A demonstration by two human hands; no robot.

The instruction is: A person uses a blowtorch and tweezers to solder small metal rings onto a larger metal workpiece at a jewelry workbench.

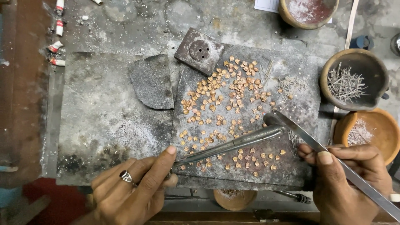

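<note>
My left hand, with a dark ring on one finger, grips long metal tweezers that reach right across a grey stone slab. My right hand holds a flat steel blade slanting up-left; its tip meets the tweezers' tip near the slab's right part. Several small copper-coloured pieces lie scattered over the slab. A small heap of thin wire bits lies at the upper right of the slab.
A square metal block with holes rests on the slab's top corner, a curved slab fragment to its left. Clay bowls stand at right: one with wire bits, one with white powder, another at top.
</note>
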